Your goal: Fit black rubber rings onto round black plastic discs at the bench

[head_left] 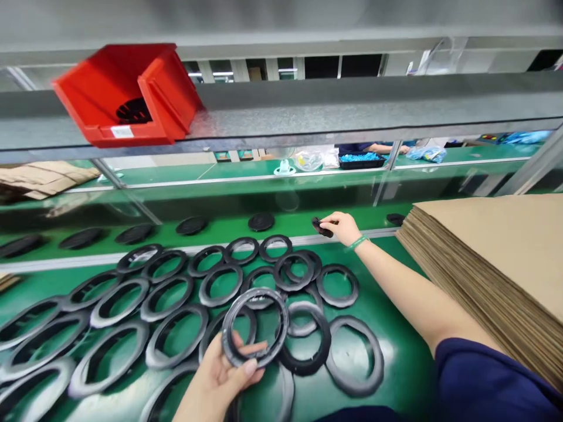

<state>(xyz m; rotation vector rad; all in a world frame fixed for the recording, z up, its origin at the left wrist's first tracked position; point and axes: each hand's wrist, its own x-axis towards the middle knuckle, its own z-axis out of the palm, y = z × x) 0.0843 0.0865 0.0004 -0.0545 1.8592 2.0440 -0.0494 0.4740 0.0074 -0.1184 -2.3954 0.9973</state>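
Observation:
Low over the green bench, my left hand point(229, 375) pinches a black ring point(281, 310) between thumb and fingers. Farther out, at the strip along the bench's back, my right hand point(343, 227) grips a small black disc point(323, 227) by its edge. Several black discs point(261, 221) lie in a row on that green strip, to the left of my right hand. Many more black rings point(354, 354) cover the bench around and below my left hand, some overlapping.
A tall stack of brown cardboard sheets point(497, 258) stands at the right, beside my right arm. On the grey shelf point(329, 111) above sits a red bin point(132, 97) holding black parts. Beyond, another person's arm point(382, 148) is near a black tray point(361, 161) of blue pieces.

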